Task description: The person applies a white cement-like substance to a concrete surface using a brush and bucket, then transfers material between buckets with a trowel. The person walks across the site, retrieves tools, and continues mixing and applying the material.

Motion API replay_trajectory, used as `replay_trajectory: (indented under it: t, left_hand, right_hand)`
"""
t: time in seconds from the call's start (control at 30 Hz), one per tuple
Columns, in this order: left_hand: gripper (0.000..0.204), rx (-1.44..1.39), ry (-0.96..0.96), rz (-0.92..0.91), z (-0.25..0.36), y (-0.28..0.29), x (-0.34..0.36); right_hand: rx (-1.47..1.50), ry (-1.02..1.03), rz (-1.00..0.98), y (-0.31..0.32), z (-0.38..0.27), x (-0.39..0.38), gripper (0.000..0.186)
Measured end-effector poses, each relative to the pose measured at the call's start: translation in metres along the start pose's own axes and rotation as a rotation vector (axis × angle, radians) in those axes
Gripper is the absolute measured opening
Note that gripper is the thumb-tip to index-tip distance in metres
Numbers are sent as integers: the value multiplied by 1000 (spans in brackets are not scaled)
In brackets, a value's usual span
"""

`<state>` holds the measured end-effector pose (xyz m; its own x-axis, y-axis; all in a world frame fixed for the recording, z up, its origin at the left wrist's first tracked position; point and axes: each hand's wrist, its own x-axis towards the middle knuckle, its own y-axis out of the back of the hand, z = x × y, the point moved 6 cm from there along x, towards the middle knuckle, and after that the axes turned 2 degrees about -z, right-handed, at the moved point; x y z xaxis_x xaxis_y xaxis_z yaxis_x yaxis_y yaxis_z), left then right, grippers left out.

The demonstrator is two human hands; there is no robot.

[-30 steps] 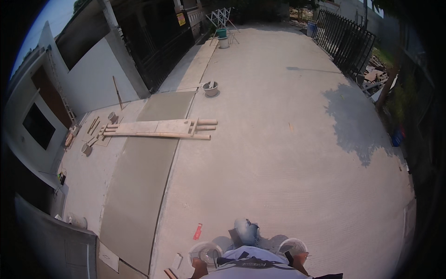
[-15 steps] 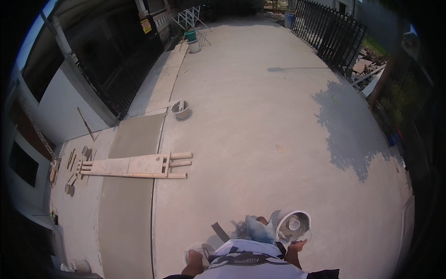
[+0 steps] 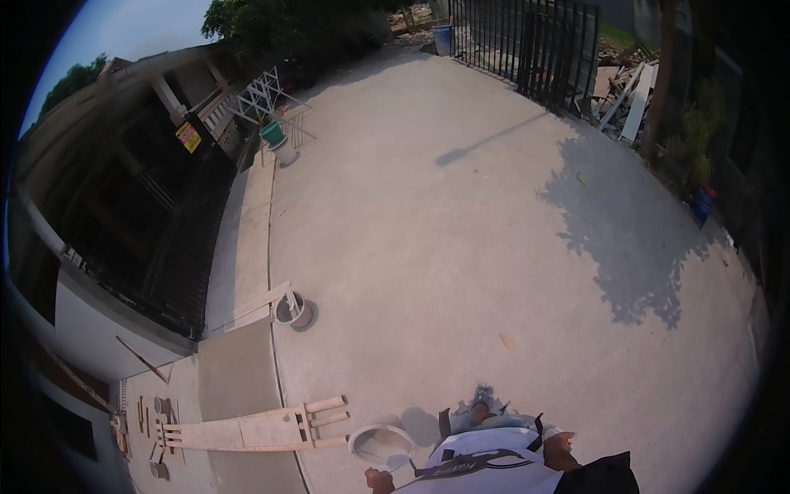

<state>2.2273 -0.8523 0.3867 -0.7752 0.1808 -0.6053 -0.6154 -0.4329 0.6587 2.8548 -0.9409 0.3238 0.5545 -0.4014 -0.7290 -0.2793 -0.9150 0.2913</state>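
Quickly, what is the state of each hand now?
Left hand: beside the pale bucket; grip cannot be told.
Right hand: open or closed cannot be told.

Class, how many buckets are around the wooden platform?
4: a white bucket beside the left hand, a grey bucket beyond the platform, two small buckets by its left end. Others may be hidden.

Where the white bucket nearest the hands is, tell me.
In the head view, the white bucket is low, just left of centre, beyond the left hand and right of the long pale frame.
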Motion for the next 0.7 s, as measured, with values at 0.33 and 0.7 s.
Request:
replay_trajectory:
  t: [0.33,0.7]
  left_hand:
    - [34,492,-362,-156,191,-190,48]
    - [17,-242,171,-128,599,-343,70]
  right_hand:
    - [122,18,63,-261,-61,-79,66]
    - [229,25,21,-575,-78,-246,58]
